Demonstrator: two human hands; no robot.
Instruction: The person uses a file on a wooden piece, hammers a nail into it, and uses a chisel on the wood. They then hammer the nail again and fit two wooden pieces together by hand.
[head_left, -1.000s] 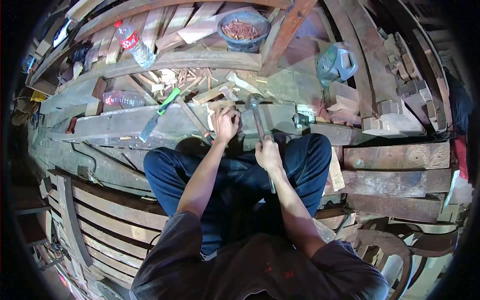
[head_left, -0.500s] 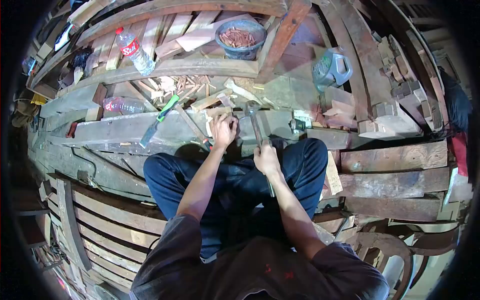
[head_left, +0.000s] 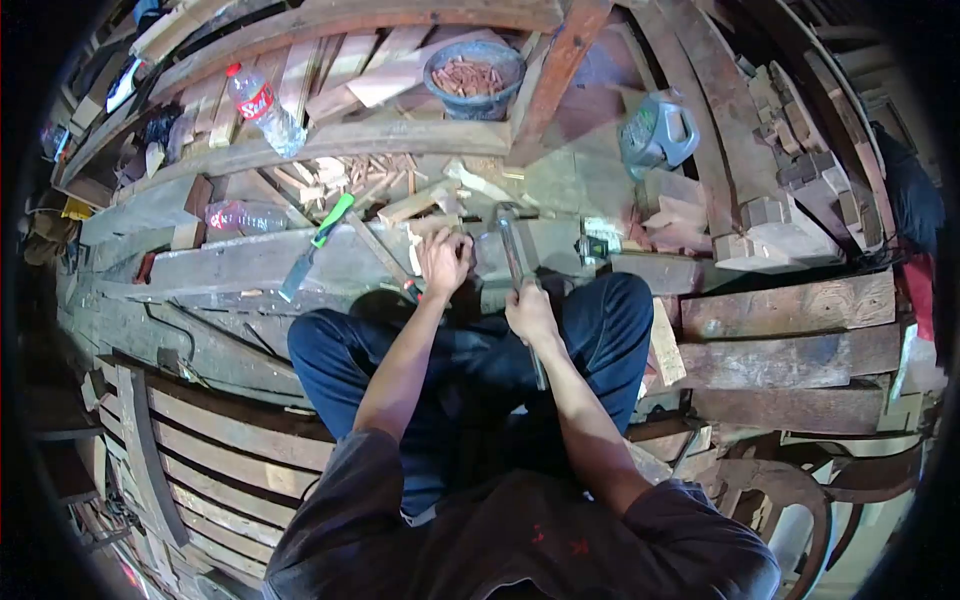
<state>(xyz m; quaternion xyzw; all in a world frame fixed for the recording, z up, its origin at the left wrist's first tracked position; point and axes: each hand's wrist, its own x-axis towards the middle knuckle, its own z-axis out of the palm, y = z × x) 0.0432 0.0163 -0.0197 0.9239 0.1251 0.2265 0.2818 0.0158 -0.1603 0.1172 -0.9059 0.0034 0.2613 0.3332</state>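
Observation:
My right hand (head_left: pixel 532 312) is closed round the handle of a hammer (head_left: pixel 513 245), whose head lies over the thick wooden beam in front of my knees. My left hand (head_left: pixel 445 262) rests at the beam (head_left: pixel 240 262) with curled fingers, beside a small pale wood piece (head_left: pixel 432 224); what the fingers pinch is too small to make out. Left of it, a chisel with a green handle (head_left: pixel 334 220) lies across the beam. Another tool with a wooden shaft (head_left: pixel 380 246) slants towards my left wrist. A tape measure (head_left: pixel 596 247) sits right of the hammer.
Wood scraps (head_left: pixel 350 178) lie beyond the beam. Further back stand a bucket of small wood pieces (head_left: pixel 475 105), a red-capped bottle (head_left: pixel 265 112) and a grey-blue jug (head_left: pixel 660 135). Another bottle (head_left: pixel 245 216) lies at the left. Planks (head_left: pixel 790 305) are at the right.
The view has shifted slightly. Both hands keep nearly the same places, with the hammer still held in my right hand over the beam.

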